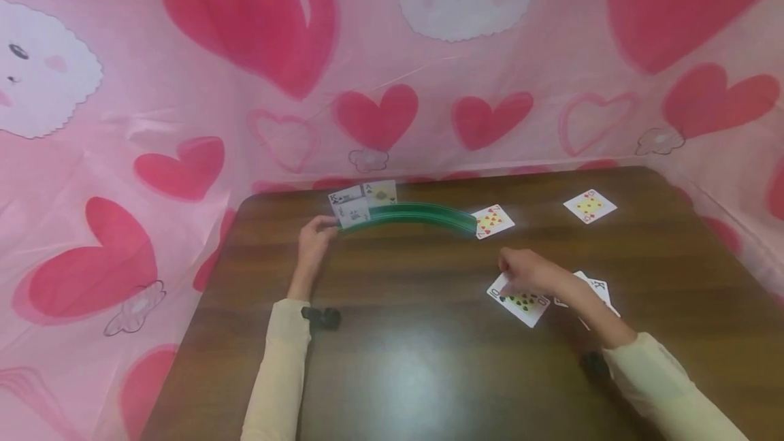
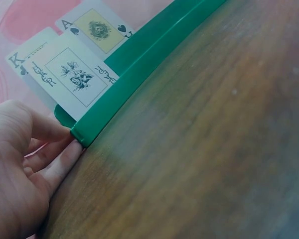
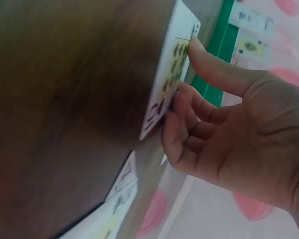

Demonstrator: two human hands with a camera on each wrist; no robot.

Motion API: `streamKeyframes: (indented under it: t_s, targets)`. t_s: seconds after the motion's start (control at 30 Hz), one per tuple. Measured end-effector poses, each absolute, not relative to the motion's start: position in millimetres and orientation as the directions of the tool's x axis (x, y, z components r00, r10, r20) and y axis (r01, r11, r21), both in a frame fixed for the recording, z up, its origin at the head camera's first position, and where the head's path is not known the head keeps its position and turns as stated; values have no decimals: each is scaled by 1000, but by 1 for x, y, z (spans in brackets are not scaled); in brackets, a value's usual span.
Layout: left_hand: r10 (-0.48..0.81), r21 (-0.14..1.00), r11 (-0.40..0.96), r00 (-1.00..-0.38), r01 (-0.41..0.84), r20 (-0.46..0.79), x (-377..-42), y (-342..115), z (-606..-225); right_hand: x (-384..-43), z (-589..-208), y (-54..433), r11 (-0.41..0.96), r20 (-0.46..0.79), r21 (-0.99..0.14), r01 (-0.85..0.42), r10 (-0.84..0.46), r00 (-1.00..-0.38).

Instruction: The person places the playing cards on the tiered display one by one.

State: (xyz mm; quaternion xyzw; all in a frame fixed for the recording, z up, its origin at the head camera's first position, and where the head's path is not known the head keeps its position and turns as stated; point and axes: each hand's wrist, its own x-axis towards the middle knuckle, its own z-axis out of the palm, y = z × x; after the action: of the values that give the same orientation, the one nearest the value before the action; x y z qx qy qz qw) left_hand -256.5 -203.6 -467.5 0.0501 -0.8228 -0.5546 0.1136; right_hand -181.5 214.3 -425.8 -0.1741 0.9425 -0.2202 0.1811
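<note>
A curved green playing card holder stands at the back of the table. My left hand pinches its left end between thumb and fingers. Slotted in that end are a joker, a king behind it and an ace of spades. My right hand holds a ten playing card by its edge, thumb toward one corner and fingers lower along it. The right wrist view shows this ten tilted, its face toward the table's near side. Partly behind my right forearm lies a king card.
A seven of hearts lies against the holder's right end. Farther right is a five of diamonds. Pink heart-printed cloth hangs right behind the brown table and along both sides.
</note>
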Motion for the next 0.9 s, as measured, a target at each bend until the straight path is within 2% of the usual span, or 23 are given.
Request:
streamKeyframes:
  t_s: [0.17, 0.33, 0.5, 0.67, 0.77, 0.9]
  targets:
    - [-216, 932, 359, -967, 48, 133, -258, -204, -469, -192, -427, 219, 844, -202, -484, -231, -365, -909]
    - [-212, 934, 354, -969, 49, 131, -258, -204, -468, -190, -427, 220, 905, -178, -394, -163, -249, -952]
    - [-193, 927, 365, -967, 85, 165, -256, -205, -463, -183, -423, 215, 937, -245, -333, -109, -198, -949]
    - [-176, 916, 392, -971, 80, 160, -258, -206, -463, -179, -421, 215, 926, -314, -378, -23, -152, -937]
    - [-177, 917, 393, -974, 63, 143, -259, -205, -465, -178, -422, 217, 919, -310, -393, -4, -137, -941]
    - [-168, 922, 382, -977, 60, 133, -258, -204, -467, -180, -425, 221, 933, -256, -359, -24, -124, -959]
